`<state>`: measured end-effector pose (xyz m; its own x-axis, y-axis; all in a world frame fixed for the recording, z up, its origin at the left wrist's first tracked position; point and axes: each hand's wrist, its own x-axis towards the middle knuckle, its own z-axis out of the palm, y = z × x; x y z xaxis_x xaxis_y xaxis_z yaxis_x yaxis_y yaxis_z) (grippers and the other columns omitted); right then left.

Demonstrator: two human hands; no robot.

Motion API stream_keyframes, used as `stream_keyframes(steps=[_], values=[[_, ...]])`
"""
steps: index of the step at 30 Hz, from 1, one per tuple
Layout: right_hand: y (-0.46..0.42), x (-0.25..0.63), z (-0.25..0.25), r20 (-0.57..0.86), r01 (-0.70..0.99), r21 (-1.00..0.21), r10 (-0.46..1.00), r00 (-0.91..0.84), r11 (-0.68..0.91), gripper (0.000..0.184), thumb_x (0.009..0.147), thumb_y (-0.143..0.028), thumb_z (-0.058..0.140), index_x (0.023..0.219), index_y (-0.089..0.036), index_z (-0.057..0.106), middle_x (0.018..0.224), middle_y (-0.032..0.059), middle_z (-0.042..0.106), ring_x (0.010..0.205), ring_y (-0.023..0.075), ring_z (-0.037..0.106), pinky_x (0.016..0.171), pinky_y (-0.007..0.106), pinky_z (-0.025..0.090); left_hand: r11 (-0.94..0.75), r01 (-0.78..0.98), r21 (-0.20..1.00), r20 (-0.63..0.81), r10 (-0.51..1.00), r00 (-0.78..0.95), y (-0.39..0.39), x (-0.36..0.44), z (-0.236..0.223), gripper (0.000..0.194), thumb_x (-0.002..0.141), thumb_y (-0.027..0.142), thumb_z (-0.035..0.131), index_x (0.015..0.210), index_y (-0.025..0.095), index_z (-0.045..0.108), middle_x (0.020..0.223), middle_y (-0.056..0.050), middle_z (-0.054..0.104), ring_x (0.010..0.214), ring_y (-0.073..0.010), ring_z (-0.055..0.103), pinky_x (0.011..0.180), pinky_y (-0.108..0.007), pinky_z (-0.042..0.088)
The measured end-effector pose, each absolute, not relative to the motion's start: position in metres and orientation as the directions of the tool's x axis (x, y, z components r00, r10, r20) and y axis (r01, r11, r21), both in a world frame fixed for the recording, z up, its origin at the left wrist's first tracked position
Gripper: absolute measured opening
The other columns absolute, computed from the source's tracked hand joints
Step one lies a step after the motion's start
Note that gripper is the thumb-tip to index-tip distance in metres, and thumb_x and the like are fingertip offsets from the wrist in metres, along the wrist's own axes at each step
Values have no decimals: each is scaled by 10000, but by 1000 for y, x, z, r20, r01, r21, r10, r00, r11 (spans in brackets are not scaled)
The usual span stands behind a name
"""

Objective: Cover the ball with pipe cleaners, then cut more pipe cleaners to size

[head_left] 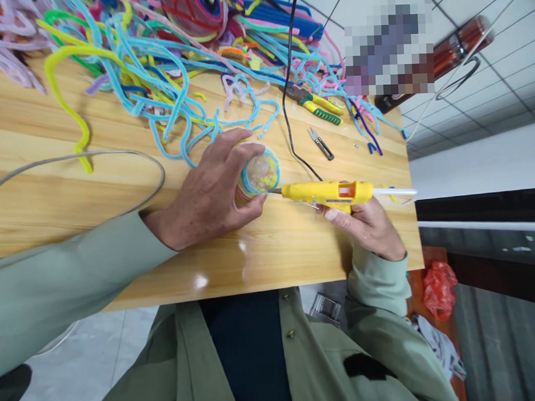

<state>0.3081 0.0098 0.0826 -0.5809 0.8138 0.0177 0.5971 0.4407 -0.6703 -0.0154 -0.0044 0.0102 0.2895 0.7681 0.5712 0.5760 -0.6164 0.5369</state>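
Left hand (210,188), fingers and thumb curved around the side of a small round container wrapped in blue, yellow and pink fuzzy strands (262,171). The container lies at the fingertips, its circular end facing the camera, its long axis roughly along the line of sight. Right hand (374,226), clasped about the grip of a yellow plastic glue gun (320,193), which lies above the fingers. The gun's long axis runs nearly level across the view; its metal nozzle (275,191) points left to the container's lower rim, beside the left thumb (contact indistinct), and a translucent white glue stick (394,192) projects from the rear. Beyond: small black-handled metal snips (321,144), yellow-and-green-handled pliers (314,105) and tangled multicoloured pipe cleaners (136,82) on a pale wooden table (295,246).
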Motion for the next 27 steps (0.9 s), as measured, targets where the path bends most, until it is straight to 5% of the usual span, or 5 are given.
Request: stream_keyframes(steps=[8, 12, 20, 24, 27], values=[[22, 315, 82, 36, 345, -924, 937, -348, 164, 432, 900, -662, 797, 941, -237, 735, 850, 53, 789, 574, 183, 615, 565, 348, 568, -628, 573, 526, 598, 753, 276, -3, -16, 7, 614, 966, 353, 718, 1515, 250, 462, 1567, -187, 554, 1499, -427, 546, 1251, -709, 467], [52, 333, 68, 130, 195, -970, 987, -91, 146, 352, 892, -598, 785, 995, -280, 676, 1054, 60, 793, 623, 171, 617, 555, 340, 552, -610, 555, 566, 577, 774, 262, -4, -16, 8, 596, 976, 371, 698, 1516, 305, 455, 1604, -130, 532, 1521, -417, 520, 1282, -701, 443], [101, 376, 15, -182, 144, -970, 978, 101, -195, 408, 815, -591, 799, 937, -241, 628, 844, 25, 695, 744, 160, 680, 674, 291, 678, -625, 514, 588, 592, 765, 253, -2, -16, 5, 641, 945, 333, 705, 1532, 354, 449, 1594, -76, 531, 1512, -431, 523, 1266, -724, 460], [93, 383, 18, -189, 311, -917, 958, 216, -250, 357, 860, -562, 768, 891, -228, 648, 803, 29, 715, 739, 176, 726, 714, 325, 683, -633, 511, 581, 609, 755, 243, -2, -16, 4, 651, 947, 332, 708, 1542, 363, 446, 1574, -84, 545, 1500, -416, 535, 1267, -713, 474], [84, 379, 28, 39, 666, -712, 935, 352, -221, 308, 859, -500, 777, 918, -208, 696, 846, 63, 764, 801, 235, 758, 824, 419, 672, -627, 517, 582, 599, 761, 248, -2, -17, 5, 636, 966, 307, 681, 1547, 365, 428, 1569, -78, 545, 1510, -389, 531, 1274, -700, 480]])
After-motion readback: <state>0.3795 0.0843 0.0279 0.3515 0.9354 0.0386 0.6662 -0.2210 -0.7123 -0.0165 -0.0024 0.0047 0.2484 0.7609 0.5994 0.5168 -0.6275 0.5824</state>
